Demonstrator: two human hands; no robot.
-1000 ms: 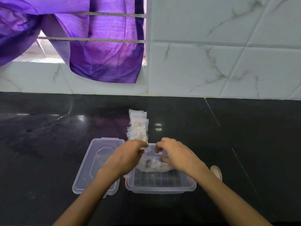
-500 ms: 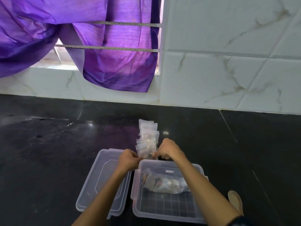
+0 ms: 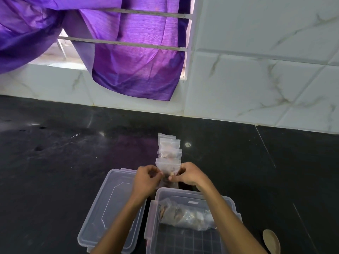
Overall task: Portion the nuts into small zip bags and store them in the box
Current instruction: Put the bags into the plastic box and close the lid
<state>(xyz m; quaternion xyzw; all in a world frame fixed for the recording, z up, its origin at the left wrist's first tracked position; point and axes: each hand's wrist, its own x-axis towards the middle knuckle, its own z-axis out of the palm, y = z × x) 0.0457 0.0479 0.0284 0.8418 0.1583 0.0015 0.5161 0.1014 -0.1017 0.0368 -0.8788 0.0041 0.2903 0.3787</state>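
Head view: both hands' fingers, left hand [image 3: 145,177] and right hand [image 3: 189,176], are pinching a filled zip bag [image 3: 167,166] from the far row, while the clear box [image 3: 185,233] is holding only one nut bag [image 3: 185,215], so storing is looking barely begun.

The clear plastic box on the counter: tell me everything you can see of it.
The clear plastic box is a translucent rectangular container with rounded corners and latch tabs on its rim. It sits open and upright on the black counter, its lid lying just to its left. A grid pattern shows on its floor. A larger bag of nuts lies inside toward the back. The right forearm passes over it.
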